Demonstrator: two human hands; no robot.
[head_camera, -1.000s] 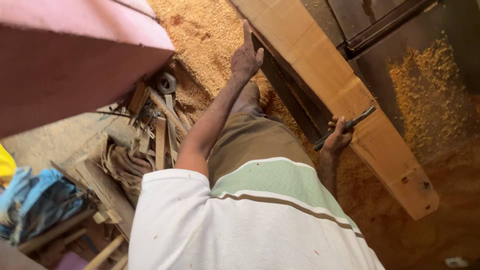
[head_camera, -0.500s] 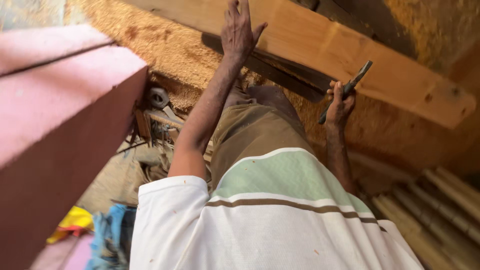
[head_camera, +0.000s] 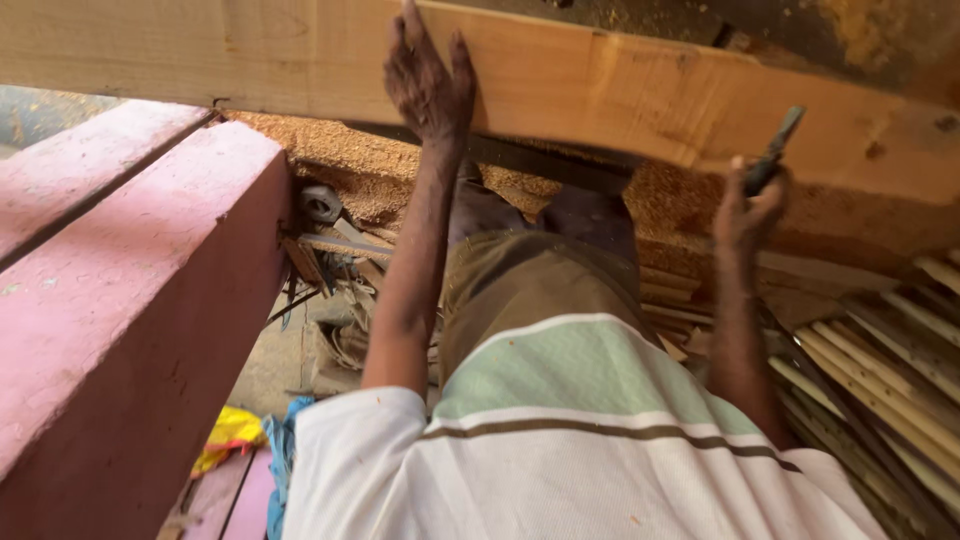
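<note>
The left hand (head_camera: 428, 85) lies flat and open on the plank (head_camera: 600, 95), fingers spread; the right hand (head_camera: 748, 205) is clenched round a dark tool (head_camera: 772, 152) just below the plank's near edge. Since a second ago the plank has swung from a slant to lie across, so it looks squared up. Sawdust (head_camera: 360, 165) lies beneath, a pink beam (head_camera: 130, 300) to the left, and slats (head_camera: 880, 360) to the right.
</note>
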